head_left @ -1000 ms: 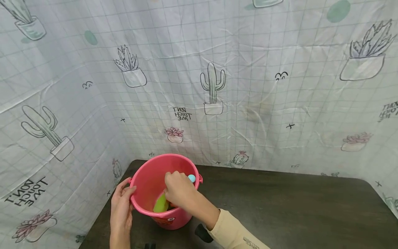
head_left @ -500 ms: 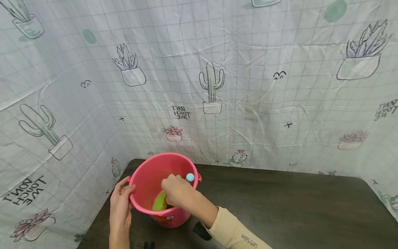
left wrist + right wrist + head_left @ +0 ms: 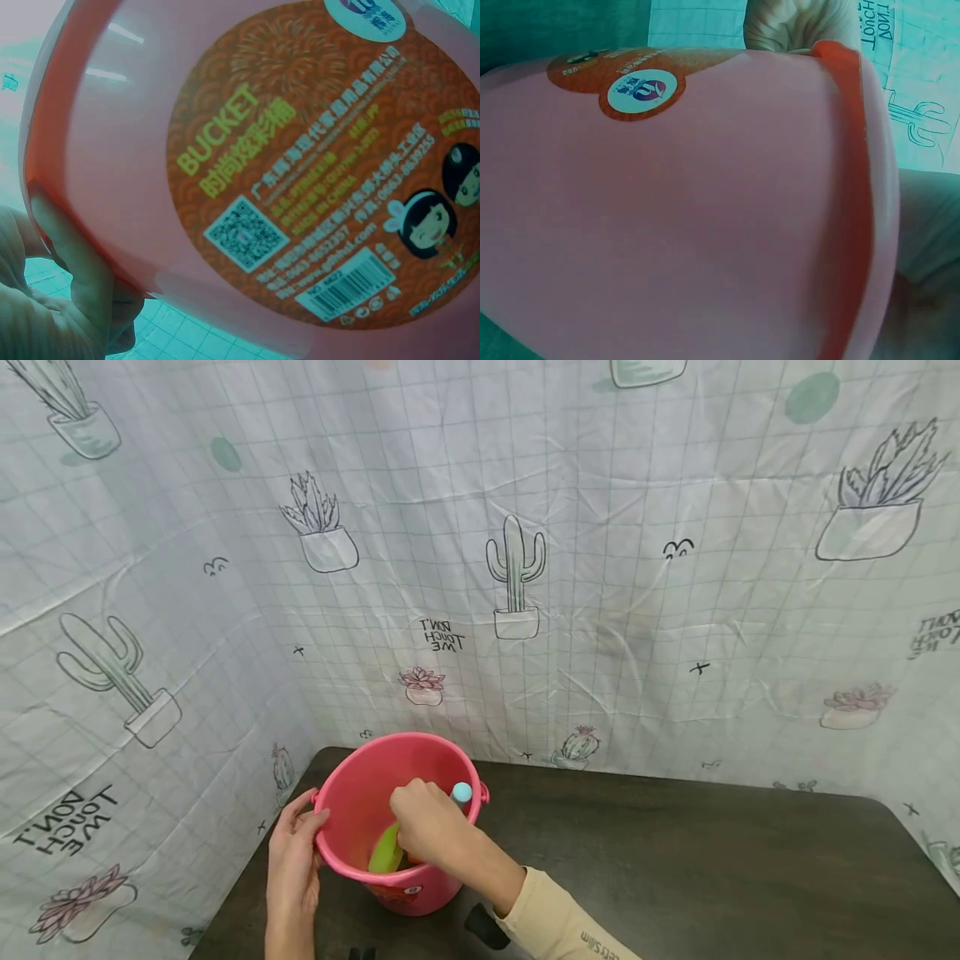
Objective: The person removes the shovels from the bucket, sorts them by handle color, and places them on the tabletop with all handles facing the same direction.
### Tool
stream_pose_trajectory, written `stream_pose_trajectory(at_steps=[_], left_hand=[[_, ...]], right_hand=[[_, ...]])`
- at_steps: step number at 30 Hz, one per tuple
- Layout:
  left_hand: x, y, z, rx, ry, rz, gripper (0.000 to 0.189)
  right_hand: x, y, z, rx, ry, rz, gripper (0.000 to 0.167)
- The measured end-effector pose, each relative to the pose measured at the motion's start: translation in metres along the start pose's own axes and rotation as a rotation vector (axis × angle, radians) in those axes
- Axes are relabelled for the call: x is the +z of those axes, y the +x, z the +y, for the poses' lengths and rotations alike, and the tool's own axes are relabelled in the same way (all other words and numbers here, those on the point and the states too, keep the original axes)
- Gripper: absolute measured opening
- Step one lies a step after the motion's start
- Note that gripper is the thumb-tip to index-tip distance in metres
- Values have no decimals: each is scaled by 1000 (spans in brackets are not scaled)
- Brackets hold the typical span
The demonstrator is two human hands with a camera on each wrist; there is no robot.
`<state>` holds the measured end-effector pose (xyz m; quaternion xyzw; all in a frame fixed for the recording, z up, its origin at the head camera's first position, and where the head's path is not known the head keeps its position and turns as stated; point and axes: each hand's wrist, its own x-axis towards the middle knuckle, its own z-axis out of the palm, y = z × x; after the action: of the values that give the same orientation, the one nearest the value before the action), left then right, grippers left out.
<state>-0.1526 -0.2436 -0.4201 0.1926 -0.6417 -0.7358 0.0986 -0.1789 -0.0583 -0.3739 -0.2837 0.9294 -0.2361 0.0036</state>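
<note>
A pink bucket (image 3: pixel 352 827) stands at the left of the dark table, tilted slightly toward me in the head view. My left hand (image 3: pixel 294 856) grips its rim on the left side, beside the handle knob. Reaching over the near right rim, my right hand (image 3: pixel 423 814) is down inside the bucket with its knuckles up. Its fingertips are hidden, so what they hold cannot be made out. Against it lies a yellow-green object (image 3: pixel 386 850), with a bit of orange below. A light-blue round-topped object (image 3: pixel 461 792) leans at the right inner wall.
The dark wooden table (image 3: pixel 675 860) stretches to the right of the bucket. A cactus-print cloth (image 3: pixel 600 610) hangs along the back and sides. Near the right sleeve is a black object (image 3: pixel 486 927). The bucket's label (image 3: pixel 300 187) fills much of the left wrist view.
My right hand has shifted slightly left inside the bucket, and the light-blue object tips a little. The left hand stays on the rim.
</note>
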Motion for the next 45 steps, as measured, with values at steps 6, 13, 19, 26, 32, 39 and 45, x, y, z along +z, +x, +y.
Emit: stream_pose_trajectory(at_steps=[6, 13, 19, 26, 32, 39, 45], left_hand=[[1, 0, -2, -2, -10, -5, 54], [0, 0, -2, 11, -13, 3, 54], [0, 0, -3, 11, -7, 5, 53], [-1, 0, -2, 13, -25, -1, 53], [-2, 0, -2, 2, -30, -5, 54], [-4, -1, -2, 4, -37, -8, 56], [-4, -3, -2, -4, -33, -6, 56]], right_hand=[[0, 2, -1, 71, 56, 33, 21], [-2, 10, 4, 108, 229, 53, 32], [-8, 13, 3, 168, 392, -8, 41], [-12, 13, -5, 181, 414, -101, 41], [-12, 14, -8, 209, 424, -155, 39], [-12, 13, -7, 212, 482, -244, 37], [-12, 12, -1, 198, 618, -285, 35]])
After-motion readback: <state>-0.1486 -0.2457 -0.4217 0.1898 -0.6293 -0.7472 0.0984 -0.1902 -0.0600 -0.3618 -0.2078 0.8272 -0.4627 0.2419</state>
